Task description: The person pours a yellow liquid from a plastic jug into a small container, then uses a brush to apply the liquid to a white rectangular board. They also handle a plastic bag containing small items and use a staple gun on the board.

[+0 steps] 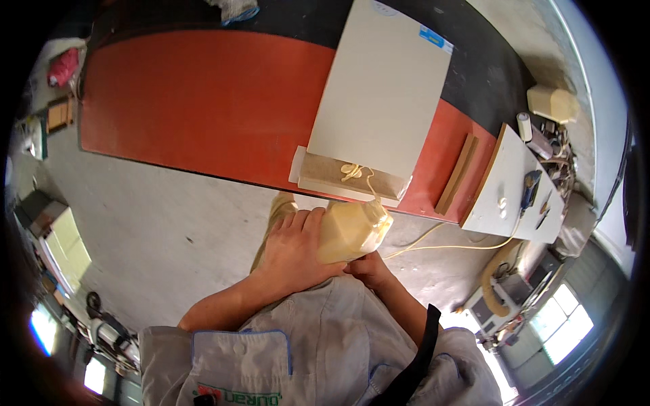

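Observation:
A translucent cream-yellow plastic bottle point(349, 233) is tilted at the table's near edge, its mouth pointing away from me. My left hand point(292, 245) is wrapped round its left side. My right hand point(369, 267) is closed against its lower right end, with the fingertips partly hidden behind it. From the mouth a thin yellowish stream of what looks like glue point(372, 184) reaches a small looped puddle point(351, 170). That puddle lies on a brown strip point(321, 166) across the near end of a long pale panel point(382, 88).
The panel lies on a red and black table point(203, 101). Right of it is a loose brown strip point(457, 174), then a white board point(504, 193) bearing a blue-black corded tool point(530, 189). A yellow cable point(453, 247) hangs below. A grey glove point(233, 9) sits at the far edge.

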A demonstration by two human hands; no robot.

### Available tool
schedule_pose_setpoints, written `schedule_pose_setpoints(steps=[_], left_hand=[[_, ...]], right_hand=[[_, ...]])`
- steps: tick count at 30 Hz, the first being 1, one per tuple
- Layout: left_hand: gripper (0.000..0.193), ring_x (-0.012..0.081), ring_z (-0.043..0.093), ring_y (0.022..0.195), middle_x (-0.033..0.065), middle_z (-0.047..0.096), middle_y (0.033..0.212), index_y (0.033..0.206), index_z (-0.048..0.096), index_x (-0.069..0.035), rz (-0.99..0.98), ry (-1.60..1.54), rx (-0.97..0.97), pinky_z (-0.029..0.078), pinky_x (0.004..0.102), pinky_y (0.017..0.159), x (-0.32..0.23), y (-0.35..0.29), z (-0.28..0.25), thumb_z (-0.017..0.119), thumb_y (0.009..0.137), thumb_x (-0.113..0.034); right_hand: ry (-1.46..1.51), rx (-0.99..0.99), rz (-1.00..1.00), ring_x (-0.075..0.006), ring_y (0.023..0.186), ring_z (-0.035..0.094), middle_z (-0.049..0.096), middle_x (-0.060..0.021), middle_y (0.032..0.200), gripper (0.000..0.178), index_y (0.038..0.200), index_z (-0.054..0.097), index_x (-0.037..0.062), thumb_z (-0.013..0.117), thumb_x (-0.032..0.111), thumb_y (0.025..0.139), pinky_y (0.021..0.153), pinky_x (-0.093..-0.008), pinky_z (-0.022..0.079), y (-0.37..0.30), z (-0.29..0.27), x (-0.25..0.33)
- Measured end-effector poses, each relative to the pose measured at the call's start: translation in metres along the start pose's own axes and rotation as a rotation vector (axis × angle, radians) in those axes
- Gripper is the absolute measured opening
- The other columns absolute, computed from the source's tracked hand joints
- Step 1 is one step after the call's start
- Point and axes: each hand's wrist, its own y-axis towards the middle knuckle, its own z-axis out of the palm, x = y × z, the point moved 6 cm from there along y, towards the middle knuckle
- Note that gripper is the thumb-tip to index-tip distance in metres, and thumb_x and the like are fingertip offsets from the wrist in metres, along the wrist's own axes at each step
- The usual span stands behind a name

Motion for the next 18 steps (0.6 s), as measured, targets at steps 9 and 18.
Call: schedule_pose_setpoints(steps=[9,18], left_hand=[[0.082,0.0367,0.062,0.104,0.0167,0.064,0.118,0.132,0.058,-0.001,0.234,0.395,-0.221,0.049,0.0488,0.092,-0.061,-0.026,-0.048,0.092,0.064,-0.029],[0.081,0.0387,0.056,0.115,0.0181,0.058,0.126,0.136,0.055,0.0,0.352,0.721,-0.436,0.045,0.0511,0.099,-0.094,-0.066,-0.083,0.091,0.066,-0.019]], right_hand=[[-0.361,0.044,-0.276,-0.0241,0.14,0.051,0.055,-0.0083,0.151,0.077,0.155,0.044,0.0084,0.081,0.012,0.087,0.115,-0.0415,0.044,0.019,0.058,0.026],[-0.074,0.327,-0.482,-0.0208,0.132,0.058,0.057,-0.0094,0.148,0.05,0.149,0.05,0.0077,0.067,0.018,0.103,0.104,-0.0378,0.053,0.044,0.112,0.03]])
